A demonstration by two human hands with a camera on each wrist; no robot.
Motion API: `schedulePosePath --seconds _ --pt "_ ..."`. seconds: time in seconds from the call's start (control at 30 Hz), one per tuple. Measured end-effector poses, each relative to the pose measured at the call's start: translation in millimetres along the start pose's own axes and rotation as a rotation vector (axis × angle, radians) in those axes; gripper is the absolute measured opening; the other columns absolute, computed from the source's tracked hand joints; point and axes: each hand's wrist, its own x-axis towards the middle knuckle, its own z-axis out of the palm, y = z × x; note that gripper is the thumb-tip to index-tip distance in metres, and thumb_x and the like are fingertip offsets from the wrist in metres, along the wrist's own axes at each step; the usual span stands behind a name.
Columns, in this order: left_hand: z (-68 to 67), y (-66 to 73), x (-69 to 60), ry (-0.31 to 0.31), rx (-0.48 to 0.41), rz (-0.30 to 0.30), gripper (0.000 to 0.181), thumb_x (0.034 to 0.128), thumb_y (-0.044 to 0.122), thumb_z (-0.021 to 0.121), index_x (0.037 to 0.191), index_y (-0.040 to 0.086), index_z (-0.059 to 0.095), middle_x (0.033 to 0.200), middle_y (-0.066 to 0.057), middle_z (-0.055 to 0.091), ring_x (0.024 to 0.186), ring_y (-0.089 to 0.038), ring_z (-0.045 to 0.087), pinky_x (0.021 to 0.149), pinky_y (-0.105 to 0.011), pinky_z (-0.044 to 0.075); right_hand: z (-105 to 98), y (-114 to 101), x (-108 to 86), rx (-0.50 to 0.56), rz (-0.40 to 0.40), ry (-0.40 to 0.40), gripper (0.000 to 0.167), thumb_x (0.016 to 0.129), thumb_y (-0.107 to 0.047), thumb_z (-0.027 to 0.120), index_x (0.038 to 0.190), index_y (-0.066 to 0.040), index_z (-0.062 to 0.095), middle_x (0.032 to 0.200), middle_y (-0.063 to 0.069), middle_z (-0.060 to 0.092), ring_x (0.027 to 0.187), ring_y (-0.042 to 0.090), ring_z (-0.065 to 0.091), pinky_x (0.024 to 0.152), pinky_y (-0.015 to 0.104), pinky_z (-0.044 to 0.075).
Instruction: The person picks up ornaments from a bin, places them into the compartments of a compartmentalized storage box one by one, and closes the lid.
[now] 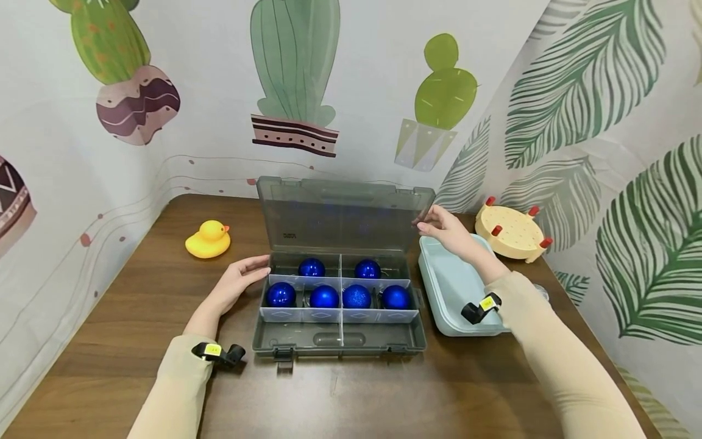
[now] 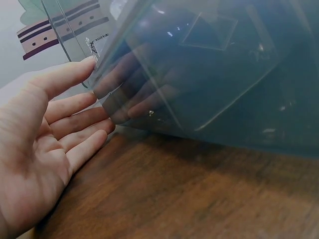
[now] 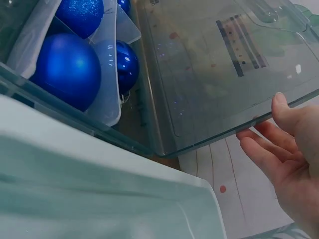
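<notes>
A dark translucent plastic organizer box point(image 1: 296, 336) stands with its lid point(image 1: 345, 216) raised. White dividers point(image 1: 298, 314) split it, and several shiny blue ball ornaments point(image 1: 324, 297) sit in the back and middle rows; the front row holds none. My left hand point(image 1: 237, 281) rests its fingertips against the box's left side, fingers nearly straight in the left wrist view. At the lid's right edge, my right hand point(image 1: 446, 230) pinches it, thumb on the inner face and fingers behind, as the right wrist view shows point(image 3: 294, 154).
Close by the box's right side is a light blue plastic bin point(image 1: 433, 292), partly under my right forearm. Behind it lies a round cream stand with red-tipped legs point(image 1: 511, 231). A yellow rubber duck point(image 1: 208, 239) sits at the back left. Patterned cloth point(image 1: 362, 79) hangs behind the table.
</notes>
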Motion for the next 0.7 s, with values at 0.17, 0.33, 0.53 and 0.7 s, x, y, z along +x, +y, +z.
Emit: schedulePosePath --seconds 0.17,0.33,0.53,0.7 --pt "0.8 -0.4 -0.8 0.005 0.003 0.008 0.058 0.0982 0.027 0.06 0.143 -0.005 0.044 0.146 -0.026 0.045 0.105 0.009 0.056 0.089 -0.011 0.046 1 0 -8.2 -0.026 -0.02 0.006 0.02 0.099 -0.009 0.057 0.11 0.007 0.051 0.125 0.029 0.061 0.108 0.024 0.064 0.083 0.013 0.05" --pt "2.0 1.9 -1.7 -0.012 -0.018 0.023 0.058 0.1013 0.028 0.054 0.145 -0.007 0.04 0.149 -0.027 0.04 0.117 -0.003 0.056 0.092 -0.01 0.044 1 -1 -19.2 -0.032 -0.018 -0.02 0.026 0.098 -0.008 0.058 0.118 0.008 0.053 0.127 0.028 0.06 0.112 0.021 0.062 0.084 0.012 0.048" --pt "2.1 4.7 -2.4 -0.082 -0.087 0.073 0.058 0.1065 0.028 0.04 0.147 -0.012 0.03 0.153 -0.031 0.03 0.139 -0.039 0.033 0.101 -0.015 0.042 -1 0 -34.3 -0.088 -0.003 -0.068 0.034 0.095 -0.009 0.063 0.125 0.004 0.053 0.125 0.025 0.06 0.1 0.008 0.062 0.082 0.02 0.05" --pt "1.1 5.1 -4.5 -0.094 -0.118 0.115 0.057 0.1064 0.032 0.04 0.139 -0.015 0.037 0.147 -0.026 0.043 0.13 -0.017 0.05 0.101 -0.017 0.043 1 3 -42.6 -0.106 -0.082 -0.127 0.028 0.091 0.009 0.057 0.118 0.003 0.06 0.123 0.024 0.062 0.099 -0.005 0.056 0.083 0.018 0.049"
